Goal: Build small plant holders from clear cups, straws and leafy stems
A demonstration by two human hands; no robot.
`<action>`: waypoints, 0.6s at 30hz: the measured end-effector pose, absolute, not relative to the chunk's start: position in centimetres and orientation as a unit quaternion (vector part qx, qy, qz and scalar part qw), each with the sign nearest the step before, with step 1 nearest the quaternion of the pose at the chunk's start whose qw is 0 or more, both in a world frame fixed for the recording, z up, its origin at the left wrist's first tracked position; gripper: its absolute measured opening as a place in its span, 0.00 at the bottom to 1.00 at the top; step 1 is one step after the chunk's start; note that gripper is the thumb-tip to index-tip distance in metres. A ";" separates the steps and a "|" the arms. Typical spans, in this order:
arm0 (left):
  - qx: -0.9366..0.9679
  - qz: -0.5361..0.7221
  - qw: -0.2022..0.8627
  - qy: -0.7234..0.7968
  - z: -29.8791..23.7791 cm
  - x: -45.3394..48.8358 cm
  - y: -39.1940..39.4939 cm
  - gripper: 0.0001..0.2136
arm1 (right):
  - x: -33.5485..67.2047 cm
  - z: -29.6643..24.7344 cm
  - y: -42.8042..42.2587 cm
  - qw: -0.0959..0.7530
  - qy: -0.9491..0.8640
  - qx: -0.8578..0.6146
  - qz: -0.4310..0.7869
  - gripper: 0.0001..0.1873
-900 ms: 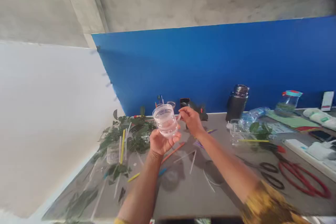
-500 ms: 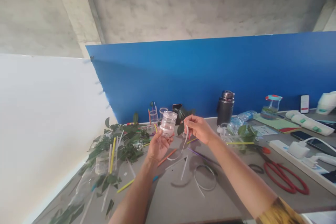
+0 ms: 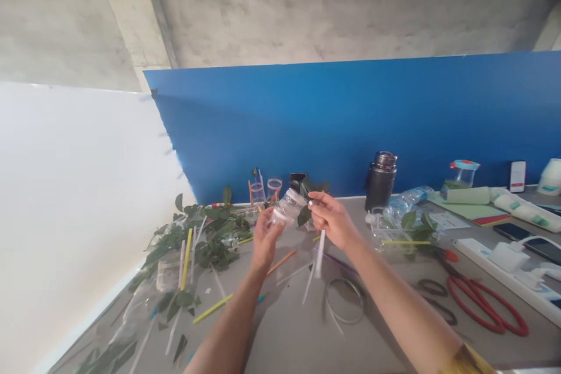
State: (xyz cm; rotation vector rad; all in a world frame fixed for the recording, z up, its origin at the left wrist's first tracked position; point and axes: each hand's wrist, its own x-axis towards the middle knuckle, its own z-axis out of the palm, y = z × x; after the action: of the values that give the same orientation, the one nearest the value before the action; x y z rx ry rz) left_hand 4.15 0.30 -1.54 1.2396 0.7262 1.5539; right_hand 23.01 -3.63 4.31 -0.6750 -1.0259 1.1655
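My left hand is wrapped round a small clear plastic cup, which is tilted with its mouth toward the right. My right hand is pinched on a white straw that hangs down from the fingers, just right of the cup's mouth. Both hands are raised above the grey table. Below them lie several loose straws, white, orange and yellow.
Leafy green sprigs and straws clutter the table's left side. Small cups stand by the blue backboard, with a dark flask further right. A clear bottle, red-handled scissors, a power strip and a wire loop lie to the right.
The cup has tipped from upright to slanting toward my right hand. The white straw in my right hand now hangs straight down. The camera's view has shifted slightly.
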 end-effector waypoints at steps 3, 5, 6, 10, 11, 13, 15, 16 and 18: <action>0.544 0.638 0.447 0.312 -1.3 4.2 -0.2 0.27 | 22.9 5.2 -3.8 0.645 -0.527 -0.389 0.393 0.23; 0.553 0.641 0.433 0.308 -1.2 4.4 -0.4 0.28 | 22.7 5.5 -3.8 0.636 -0.549 -0.418 0.345 0.22; 0.556 0.643 0.430 0.305 -1.2 4.4 -0.4 0.29 | 22.6 5.5 -3.7 0.635 -0.551 -0.425 0.334 0.21; 0.564 0.642 0.428 0.295 -1.4 4.6 -0.4 0.29 | 22.3 5.2 -3.5 0.643 -0.535 -0.442 0.323 0.21; 0.566 0.642 0.427 0.292 -1.5 4.6 -0.3 0.29 | 22.2 5.1 -3.5 0.645 -0.531 -0.446 0.320 0.21; 0.571 0.640 0.425 0.288 -1.5 4.6 -0.3 0.29 | 22.3 5.0 -3.5 0.645 -0.526 -0.455 0.316 0.21; 0.574 0.639 0.425 0.286 -1.5 4.6 -0.3 0.29 | 22.4 5.0 -3.5 0.642 -0.521 -0.468 0.313 0.21; 0.574 0.640 0.426 0.284 -1.4 4.6 -0.4 0.29 | 22.4 5.0 -3.5 0.640 -0.518 -0.474 0.312 0.22; 0.571 0.641 0.428 0.282 -1.3 4.6 -0.5 0.28 | 22.6 4.8 -3.4 0.638 -0.514 -0.487 0.303 0.22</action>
State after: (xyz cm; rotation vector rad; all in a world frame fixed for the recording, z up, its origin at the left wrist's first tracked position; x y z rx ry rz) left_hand 4.62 -0.50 -1.32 1.4269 0.7044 1.6019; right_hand 22.57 -3.43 4.78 -1.1110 -1.1725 0.6921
